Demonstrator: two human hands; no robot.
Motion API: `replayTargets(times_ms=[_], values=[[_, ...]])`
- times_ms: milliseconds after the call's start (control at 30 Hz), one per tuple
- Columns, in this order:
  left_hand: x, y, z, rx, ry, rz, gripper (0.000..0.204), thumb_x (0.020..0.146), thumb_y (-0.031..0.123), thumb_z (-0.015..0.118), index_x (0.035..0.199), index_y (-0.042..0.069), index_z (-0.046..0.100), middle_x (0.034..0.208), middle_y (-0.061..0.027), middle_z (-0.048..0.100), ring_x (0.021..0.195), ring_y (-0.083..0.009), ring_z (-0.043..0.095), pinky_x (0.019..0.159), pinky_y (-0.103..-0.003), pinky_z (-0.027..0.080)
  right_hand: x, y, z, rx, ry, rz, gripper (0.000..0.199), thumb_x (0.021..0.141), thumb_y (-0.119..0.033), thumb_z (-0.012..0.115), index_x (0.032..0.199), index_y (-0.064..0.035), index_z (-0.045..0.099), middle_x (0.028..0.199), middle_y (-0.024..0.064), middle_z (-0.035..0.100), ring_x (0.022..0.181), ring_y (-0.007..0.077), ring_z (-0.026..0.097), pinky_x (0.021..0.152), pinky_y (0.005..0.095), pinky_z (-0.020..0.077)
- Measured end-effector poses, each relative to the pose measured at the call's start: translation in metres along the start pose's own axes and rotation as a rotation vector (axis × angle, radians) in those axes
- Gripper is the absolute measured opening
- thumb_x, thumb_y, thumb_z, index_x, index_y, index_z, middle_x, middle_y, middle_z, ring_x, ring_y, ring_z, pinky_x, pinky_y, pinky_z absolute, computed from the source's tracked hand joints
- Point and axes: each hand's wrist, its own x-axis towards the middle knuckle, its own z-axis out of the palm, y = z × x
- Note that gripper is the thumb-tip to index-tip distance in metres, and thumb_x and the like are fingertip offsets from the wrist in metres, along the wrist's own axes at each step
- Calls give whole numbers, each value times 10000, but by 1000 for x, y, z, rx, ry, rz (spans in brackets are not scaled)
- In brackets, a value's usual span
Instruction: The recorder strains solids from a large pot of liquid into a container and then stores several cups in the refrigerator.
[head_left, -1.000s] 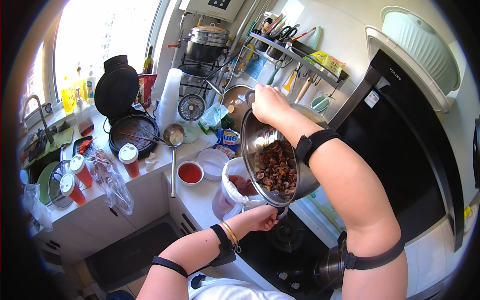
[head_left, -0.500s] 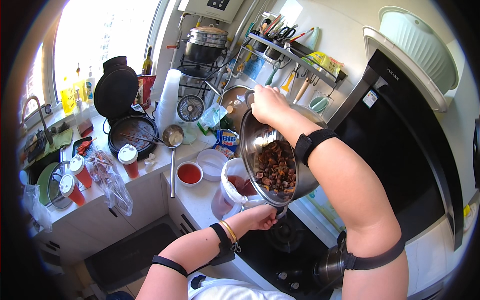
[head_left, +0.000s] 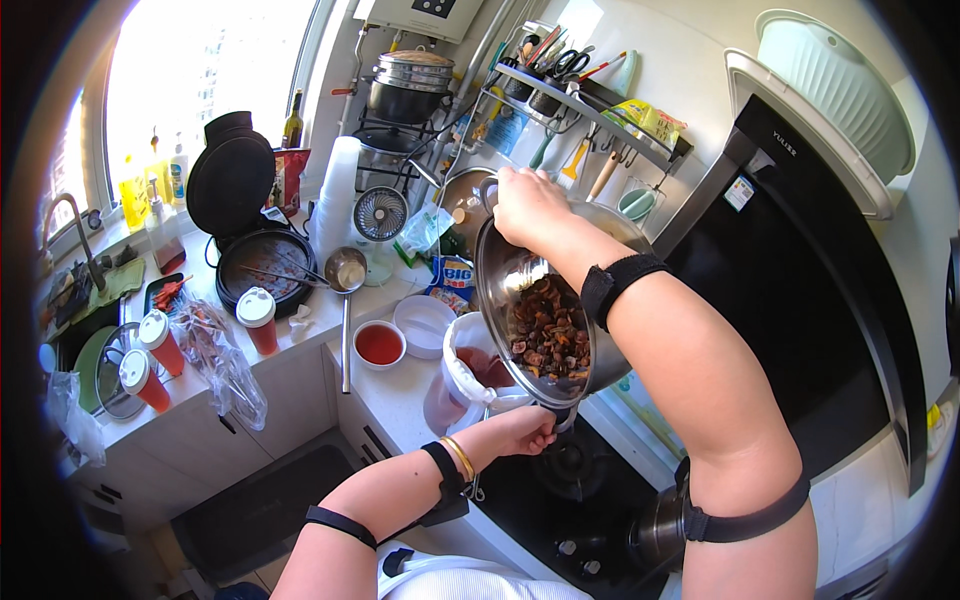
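A large steel pot [head_left: 625, 375] is tilted on its side toward the counter, dark cooked fruit pieces [head_left: 550, 335] heaped inside its lower wall. My right hand [head_left: 532, 207] grips the pot at its upper handle. Down at the lower handle, my left hand [head_left: 527, 431] is closed around it. Just left of the pot's rim stands a clear plastic pitcher [head_left: 446, 405] holding red liquid, its mouth lined with a white cloth [head_left: 465, 378]. Whether liquid is pouring from the pot at this moment I cannot make out.
Left of the pitcher are a white bowl [head_left: 380, 346] of red liquid and a ladle [head_left: 346, 272]. Lidded cups [head_left: 257, 320] of red drink stand along the counter, near an open electric griddle [head_left: 262, 270]. A black gas stove [head_left: 570, 500] lies below the pot.
The pot has shifted slightly to the left and tipped a little, both hands staying on its handles. The fruit inside has slid a bit.
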Motion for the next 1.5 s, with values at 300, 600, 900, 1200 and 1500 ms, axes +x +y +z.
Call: replayTargets(times_ms=[300, 600, 900, 1200, 1500], values=[[-1, 0, -3, 21, -14, 28, 101, 731, 14, 428, 803, 83, 413, 691, -65, 470, 502, -106, 389, 431, -180, 319, -2, -2, -2, 9, 15, -7, 356, 826, -167, 568, 1149, -19, 556, 1195, 167, 563, 1166, 305, 497, 984, 395, 404], [-6, 0, -3, -8, -57, 66, 109, 722, 20, 441, 803, 88, 417, 672, -63, 465, 505, -115, 399, 437, -195, 328, 0, 0, 5, -10, 27, -12, 346, 826, -157, 564, 1142, -16, 556, 1195, 168, 564, 1163, 305, 501, 987, 395, 403], [2, -1, -1, 26, -50, 74, 74, 730, 105, 476, 771, 114, 416, 632, -56, 464, 516, -115, 400, 455, -200, 318, 8, 24, 1, 32, -78, 9, 433, 814, -110, 556, 1225, 6, 482, 1276, 221, 495, 1239, 358, 432, 1038, 411, 362], [13, 1, -1, 5, -42, 114, 97, 739, 166, 499, 713, 107, 427, 630, -43, 467, 523, -112, 422, 450, -199, 322, 17, 43, -6, 8, -81, 93, 493, 785, -132, 599, 1228, 37, 463, 1213, 279, 526, 1179, 403, 484, 1010, 412, 383], [11, 2, 9, 1, -32, 184, 106, 722, 159, 490, 703, 108, 399, 614, -25, 443, 487, -90, 368, 429, -191, 286, 23, 52, -15, -26, -71, 86, 466, 755, -115, 581, 1192, 29, 509, 1143, 273, 586, 1123, 374, 550, 970, 395, 427]])
